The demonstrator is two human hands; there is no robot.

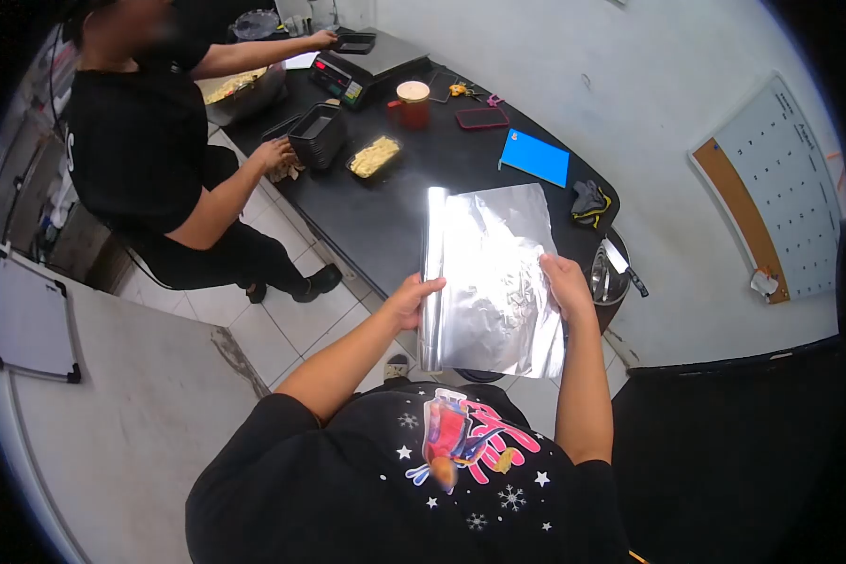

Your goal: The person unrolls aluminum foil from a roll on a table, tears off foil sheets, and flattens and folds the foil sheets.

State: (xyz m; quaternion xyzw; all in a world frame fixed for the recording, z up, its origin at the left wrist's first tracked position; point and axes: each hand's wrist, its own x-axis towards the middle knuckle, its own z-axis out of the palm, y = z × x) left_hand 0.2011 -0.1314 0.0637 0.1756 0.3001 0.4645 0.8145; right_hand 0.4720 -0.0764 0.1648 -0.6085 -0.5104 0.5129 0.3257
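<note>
A roll of aluminum foil (432, 282) is held upright in front of me, with a wide sheet (493, 273) pulled out to the right of it. My left hand (414, 299) grips the roll, its thumb lying across the front and the other fingers behind. The free edge of the sheet is pinched in my right hand (566, 285), thumb on top. Light glares off the foil, which is wrinkled near its right side. Beyond it on the black table (376, 244) sits a black tray of yellowish food (374, 157).
Across the table a co-worker (132, 150) reaches toward a scale (340, 80) and a stack of black trays (318, 136). Around the far side are a red mug (412, 105), a blue folder (534, 158) and gloves (590, 203). A knife (627, 267) lies across a metal pot (607, 282) at right.
</note>
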